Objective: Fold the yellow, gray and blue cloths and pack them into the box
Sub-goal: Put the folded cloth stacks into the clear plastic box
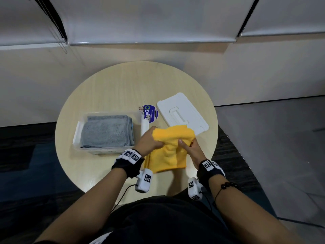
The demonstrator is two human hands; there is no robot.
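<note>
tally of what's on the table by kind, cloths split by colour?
Clear box: 1
White lid: 1
Gray cloth: 1, folded inside the box
Yellow cloth: 1, gripped by left hand and right hand
Blue cloth: 0 clearly visible
Round labelled pack: 1
Total: 5

The fleecy cloth is bright yellow, the folded terry cloth gray. The flat plastic lid is white.
</note>
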